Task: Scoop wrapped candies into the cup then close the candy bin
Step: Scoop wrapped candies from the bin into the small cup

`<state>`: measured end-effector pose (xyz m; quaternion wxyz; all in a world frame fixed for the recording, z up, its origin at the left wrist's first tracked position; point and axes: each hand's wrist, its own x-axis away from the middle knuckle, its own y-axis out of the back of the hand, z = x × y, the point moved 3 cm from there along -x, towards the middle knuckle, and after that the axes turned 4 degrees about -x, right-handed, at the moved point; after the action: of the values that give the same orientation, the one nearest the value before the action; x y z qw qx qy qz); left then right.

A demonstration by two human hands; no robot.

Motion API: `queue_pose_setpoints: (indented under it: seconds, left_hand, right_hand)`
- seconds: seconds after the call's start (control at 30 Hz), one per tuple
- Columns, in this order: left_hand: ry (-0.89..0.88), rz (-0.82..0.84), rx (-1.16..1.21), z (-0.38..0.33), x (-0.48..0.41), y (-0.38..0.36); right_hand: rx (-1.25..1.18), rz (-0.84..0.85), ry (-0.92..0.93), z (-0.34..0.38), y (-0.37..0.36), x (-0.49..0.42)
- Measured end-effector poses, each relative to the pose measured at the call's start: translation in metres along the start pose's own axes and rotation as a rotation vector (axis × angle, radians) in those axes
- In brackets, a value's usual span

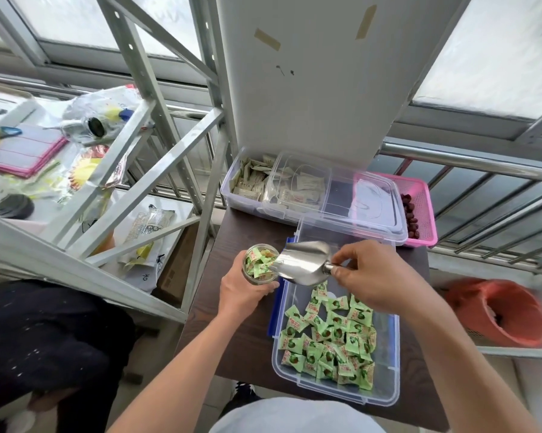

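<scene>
A clear cup [261, 264] holding several green wrapped candies is gripped from below by my left hand [243, 293], just left of the candy bin. My right hand [368, 275] pinches the handle of a steel scoop [301, 259], whose mouth tips against the cup's rim. The clear plastic candy bin [388, 364] lies open on the dark table, with many green wrapped candies [332, 342] inside. Its clear lid [335, 232] stands up behind the scoop, and a blue latch [274, 317] runs along the bin's left side.
Behind the bin stands a second clear box [254, 207] of white sachets, partly lidded, and a pink basket [419, 210] with dark red fruit. A white pillar rises beyond. A metal rack [157, 195] with bags is at left, an orange bucket [501, 310] at right.
</scene>
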<state>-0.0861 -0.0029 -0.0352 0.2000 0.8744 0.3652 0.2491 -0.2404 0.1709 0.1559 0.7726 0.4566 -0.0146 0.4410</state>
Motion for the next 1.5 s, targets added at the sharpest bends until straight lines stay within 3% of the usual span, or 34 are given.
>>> queue_pose_setpoints:
  seconds: [0.43,0.57,0.67,0.77,0.9,1.0,1.27,1.5]
  left_hand:
    - [-0.019,-0.013,-0.027,-0.002,0.002,0.000]
    - [-0.012,-0.007,0.014,0.003,-0.001,0.000]
    - [0.006,-0.012,0.017,0.006,-0.003,-0.002]
    - [0.012,-0.026,-0.010,0.005,-0.004,-0.003]
    - [0.014,-0.023,-0.016,0.006,-0.005,-0.003]
    - [0.020,-0.024,-0.016,0.004,-0.005,-0.003]
    - [0.032,-0.018,-0.023,0.001,-0.003,-0.002]
    - [0.024,-0.006,-0.021,-0.003,-0.002,-0.001]
  right_hand:
    - [0.155,0.061,0.022,0.021,-0.031,-0.018]
    - [-0.018,0.047,0.034,0.007,-0.022,-0.015]
    - [-0.290,-0.083,-0.076,-0.032,-0.005,-0.012]
    - [-0.220,-0.184,-0.255,-0.088,-0.005,-0.005]
    - [-0.055,0.000,-0.408,-0.139,-0.036,0.009]
    - [-0.065,0.049,-0.389,-0.145,-0.058,0.010]
    - [-0.253,-0.117,-0.316,-0.137,-0.108,-0.033]
    - [-0.288,-0.148,-0.350,-0.146,-0.123,-0.082]
